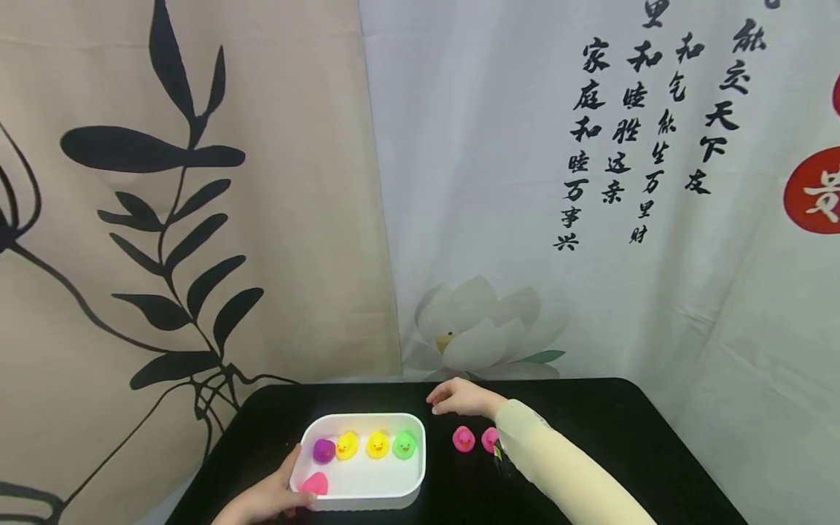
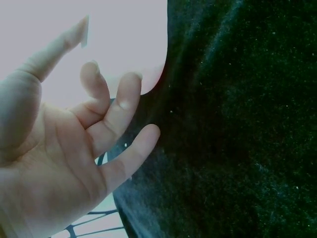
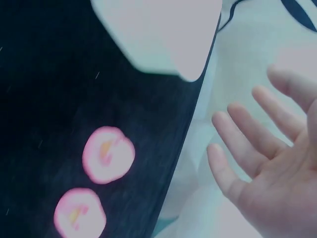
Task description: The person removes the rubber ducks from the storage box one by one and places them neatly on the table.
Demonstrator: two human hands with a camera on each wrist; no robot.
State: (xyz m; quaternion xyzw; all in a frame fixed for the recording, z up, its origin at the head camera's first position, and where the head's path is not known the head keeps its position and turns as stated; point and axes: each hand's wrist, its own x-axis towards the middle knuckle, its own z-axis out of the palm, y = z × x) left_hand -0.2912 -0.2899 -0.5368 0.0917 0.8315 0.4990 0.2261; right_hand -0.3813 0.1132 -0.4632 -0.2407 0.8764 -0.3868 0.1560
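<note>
My left hand [image 1: 270, 493] grips the near left corner of a white plastic tray [image 1: 367, 503]. Its thumb lies over the rim and the fingers are on the outside wall, as the left wrist view shows. Along the tray's far side sit a purple toy [image 1: 324, 450], two yellow toy ducks [image 1: 377, 444] and a green toy duck [image 1: 404, 445]. A pink toy [image 1: 315, 483] lies near the left thumb. My right hand [image 1: 466, 397] hovers over the table's far edge, fingers relaxed and holding nothing. Closer to me than that hand are two pink toy ducks [image 1: 463, 439], one partly hidden by the sleeve.
A black-covered table [image 1: 590, 423] bears everything. Behind it hangs a curtain [image 1: 315, 219] printed with dark leaves, a pale flower and writing. The right forearm, in a pale yellow sleeve [image 1: 577, 467], reaches across the table's right half.
</note>
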